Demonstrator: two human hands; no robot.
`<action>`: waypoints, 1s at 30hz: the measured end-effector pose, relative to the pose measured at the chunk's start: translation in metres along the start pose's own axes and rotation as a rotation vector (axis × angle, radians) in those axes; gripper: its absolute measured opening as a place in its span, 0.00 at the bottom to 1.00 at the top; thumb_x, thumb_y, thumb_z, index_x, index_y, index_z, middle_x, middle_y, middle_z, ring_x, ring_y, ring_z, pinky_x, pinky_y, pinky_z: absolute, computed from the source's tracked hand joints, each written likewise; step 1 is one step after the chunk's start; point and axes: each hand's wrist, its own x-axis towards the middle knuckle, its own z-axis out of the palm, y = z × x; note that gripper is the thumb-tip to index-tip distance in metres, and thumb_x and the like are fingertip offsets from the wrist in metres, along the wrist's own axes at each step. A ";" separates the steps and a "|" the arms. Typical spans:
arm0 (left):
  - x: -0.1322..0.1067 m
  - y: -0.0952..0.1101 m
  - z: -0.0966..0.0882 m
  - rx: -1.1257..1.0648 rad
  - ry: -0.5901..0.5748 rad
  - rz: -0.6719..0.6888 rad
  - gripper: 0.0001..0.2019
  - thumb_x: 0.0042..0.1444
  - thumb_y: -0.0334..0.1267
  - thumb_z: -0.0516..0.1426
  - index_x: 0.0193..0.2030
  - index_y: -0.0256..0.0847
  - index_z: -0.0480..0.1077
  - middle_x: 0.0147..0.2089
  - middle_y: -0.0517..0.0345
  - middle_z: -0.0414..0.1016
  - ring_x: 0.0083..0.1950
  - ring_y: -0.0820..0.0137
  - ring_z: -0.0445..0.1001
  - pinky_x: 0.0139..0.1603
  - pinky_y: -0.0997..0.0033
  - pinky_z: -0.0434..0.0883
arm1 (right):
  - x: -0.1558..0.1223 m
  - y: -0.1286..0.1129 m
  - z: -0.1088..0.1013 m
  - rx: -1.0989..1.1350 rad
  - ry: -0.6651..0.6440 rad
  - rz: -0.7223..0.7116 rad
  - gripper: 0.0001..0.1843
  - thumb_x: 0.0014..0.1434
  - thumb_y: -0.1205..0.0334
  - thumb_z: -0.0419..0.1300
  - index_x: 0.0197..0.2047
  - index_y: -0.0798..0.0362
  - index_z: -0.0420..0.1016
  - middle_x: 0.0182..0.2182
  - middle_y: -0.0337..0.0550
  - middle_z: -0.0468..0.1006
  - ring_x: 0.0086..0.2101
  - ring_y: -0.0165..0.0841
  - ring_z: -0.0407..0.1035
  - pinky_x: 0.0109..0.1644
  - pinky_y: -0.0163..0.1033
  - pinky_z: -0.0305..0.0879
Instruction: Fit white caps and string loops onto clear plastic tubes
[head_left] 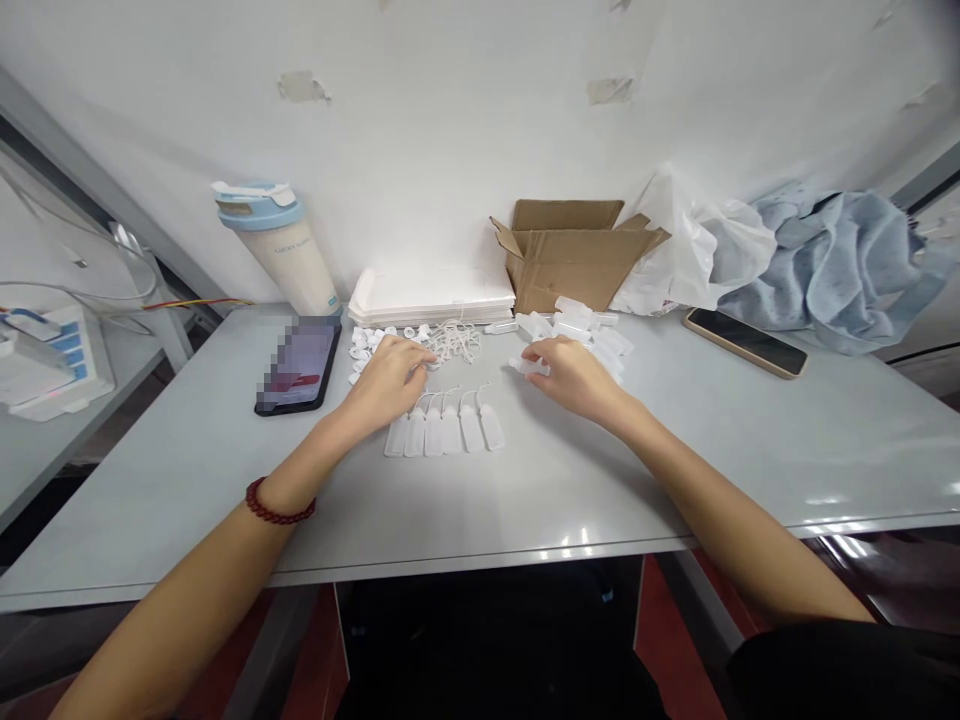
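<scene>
My left hand point(388, 380) is at the edge of a tangled bundle of white cords point(457, 343) and a pile of small white caps point(364, 345). Its fingers are drawn together; what they hold, if anything, is hidden. With thumb and fingertips, my right hand point(571, 372) pinches a small translucent plastic sleeve point(529, 367). Beside and behind that hand lies a heap of similar translucent sleeves point(611, 345). Between my hands and nearer to me, several flat translucent sleeves point(442, 433) lie in a row, each with a thin white cord at its top.
Behind are a stack of white trays point(435, 295), an open cardboard box point(570, 265), a white plastic bag point(701, 245) and a blue cloth point(832, 260). A tumbler point(289, 255) and a phone point(304, 365) stand left; another phone point(746, 342) lies right on the grey table point(480, 510).
</scene>
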 end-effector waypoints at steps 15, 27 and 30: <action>-0.007 0.046 -0.008 -0.894 0.107 -0.336 0.08 0.46 0.40 0.65 0.32 0.39 0.75 0.32 0.57 0.78 0.34 0.68 0.74 0.41 0.65 0.73 | -0.016 -0.034 0.000 0.678 0.027 -0.126 0.11 0.56 0.64 0.61 0.43 0.55 0.74 0.43 0.46 0.78 0.39 0.34 0.74 0.44 0.42 0.72; -0.010 0.056 -0.009 -1.154 0.021 -0.447 0.13 0.42 0.37 0.66 0.35 0.38 0.72 0.32 0.59 0.76 0.34 0.70 0.76 0.44 0.64 0.73 | -0.018 -0.034 0.009 0.846 -0.053 -0.127 0.19 0.56 0.63 0.62 0.51 0.53 0.67 0.44 0.47 0.76 0.36 0.32 0.75 0.43 0.43 0.73; -0.010 0.056 -0.009 -1.124 -0.008 -0.442 0.16 0.44 0.37 0.65 0.40 0.38 0.71 0.33 0.59 0.76 0.34 0.69 0.76 0.44 0.63 0.73 | -0.020 -0.036 0.008 0.820 -0.073 -0.160 0.19 0.57 0.63 0.61 0.53 0.52 0.66 0.43 0.46 0.75 0.35 0.31 0.75 0.42 0.41 0.73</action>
